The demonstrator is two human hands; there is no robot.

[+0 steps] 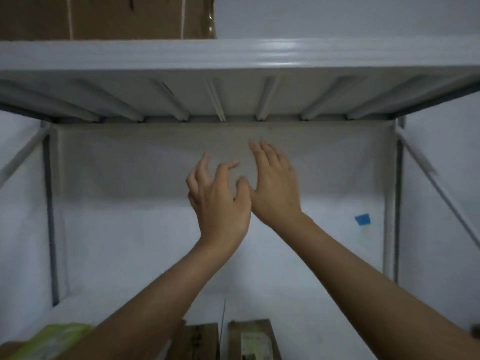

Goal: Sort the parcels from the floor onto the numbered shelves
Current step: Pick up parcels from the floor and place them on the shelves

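Hands empty under the upper shelf (233,55)
Left hand (218,203) and right hand (275,188) are hovering side by side, gripping nothing (probably between loads); parcels (254,339) are lying below the forearms.

A storeroom: grey metal shelving (233,58) (cardboard box (109,16) on top) against bare white walls.
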